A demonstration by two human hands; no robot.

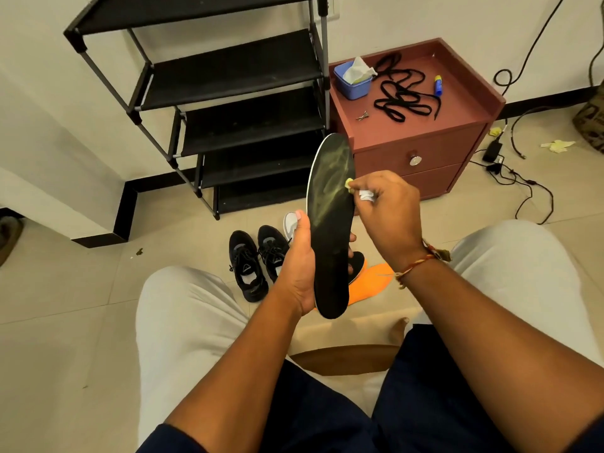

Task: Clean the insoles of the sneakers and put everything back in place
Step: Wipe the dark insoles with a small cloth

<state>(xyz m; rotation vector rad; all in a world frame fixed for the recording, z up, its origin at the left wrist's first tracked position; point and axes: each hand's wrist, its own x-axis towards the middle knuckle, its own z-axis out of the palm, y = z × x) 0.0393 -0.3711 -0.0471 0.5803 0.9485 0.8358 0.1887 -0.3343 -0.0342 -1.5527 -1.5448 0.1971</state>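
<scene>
A black shoe rack [235,103] stands beside a reddish cabinet [415,138]. A pair of black sneakers [258,259] is on the floor below. The left hand [300,266] grips a black insole [331,223] upright, fingers curled round its lower half. The right hand [389,210] pinches a small crumpled wipe [349,184] against the insole's edge.

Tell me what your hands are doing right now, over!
Left hand grips the black insole upright. Right hand pinches a tissue wad against its yellow-smeared face. Nothing blocking; black sneakers sit on the floor.
</scene>
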